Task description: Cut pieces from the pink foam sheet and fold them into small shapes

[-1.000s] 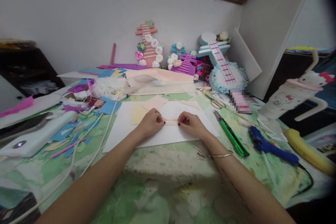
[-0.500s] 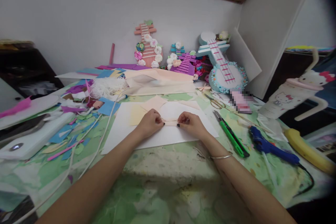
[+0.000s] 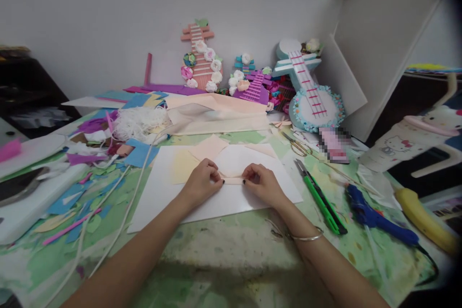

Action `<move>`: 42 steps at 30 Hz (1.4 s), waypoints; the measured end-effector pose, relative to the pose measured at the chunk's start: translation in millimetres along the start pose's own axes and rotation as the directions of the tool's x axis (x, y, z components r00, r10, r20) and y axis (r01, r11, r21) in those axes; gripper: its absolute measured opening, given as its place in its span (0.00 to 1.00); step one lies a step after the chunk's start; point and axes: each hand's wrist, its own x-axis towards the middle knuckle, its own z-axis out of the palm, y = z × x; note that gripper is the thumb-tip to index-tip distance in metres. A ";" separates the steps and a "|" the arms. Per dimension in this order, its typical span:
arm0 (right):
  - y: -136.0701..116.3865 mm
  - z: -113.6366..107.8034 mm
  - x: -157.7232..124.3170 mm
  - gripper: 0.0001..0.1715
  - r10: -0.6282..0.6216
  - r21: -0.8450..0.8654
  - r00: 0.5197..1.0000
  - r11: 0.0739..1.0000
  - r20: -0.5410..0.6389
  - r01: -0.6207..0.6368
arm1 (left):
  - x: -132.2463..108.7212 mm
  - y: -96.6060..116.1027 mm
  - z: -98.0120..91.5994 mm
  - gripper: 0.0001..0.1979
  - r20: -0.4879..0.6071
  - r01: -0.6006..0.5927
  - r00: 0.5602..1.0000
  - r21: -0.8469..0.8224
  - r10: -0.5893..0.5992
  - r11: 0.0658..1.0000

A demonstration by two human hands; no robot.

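A peach strip [image 3: 233, 181] spans the middle of the white sheet [image 3: 155, 207], the left hand [image 3: 202, 181] and right hand [image 3: 264, 184] each pinching an end in a fingertip grip. Right of the sheet, a green cutter [image 3: 321, 198] and farther right a glue gun [image 3: 362, 208] lie on the worktop [image 3: 202, 250].

A bare left hand [image 3: 202, 180] and a bare right hand [image 3: 263, 184] are pinching a narrow, pale peach paper strip [image 3: 233, 181] between them, over a flat white rectangular sheet [image 3: 231, 202]. Right of the right hand, a green-and-black cutter knife [image 3: 320, 197] is lying near a blue glue gun [image 3: 378, 221]. Tangled white stringy shreds [image 3: 139, 122] are sitting beyond the left hand, leftward.
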 end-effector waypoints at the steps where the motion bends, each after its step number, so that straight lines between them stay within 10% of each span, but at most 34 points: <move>1: -0.4 0.0 0.1 0.10 0.007 -0.004 1.000 1.000 0.000 -0.007 | -0.3 0.8 -0.1 0.04 -0.001 0.007 1.000 -0.002 -0.007 1.000; 22: -1.0 2.6 -1.8 0.12 -0.032 -0.099 0.998 0.994 0.047 0.036 | -3.0 0.1 1.3 0.05 -0.005 0.024 1.000 -0.005 -0.024 1.000; 33: 1.0 -8.3 -15.1 0.12 -0.288 -0.221 0.957 0.931 0.047 0.291 | -10.9 10.9 10.0 0.04 -0.134 -0.179 0.965 0.285 0.223 0.942; 42: -12.8 -5.2 -20.9 0.09 -0.403 -0.456 0.884 0.757 0.239 0.468 | -17.7 19.3 8.7 0.05 0.168 -0.436 0.896 0.509 0.411 0.742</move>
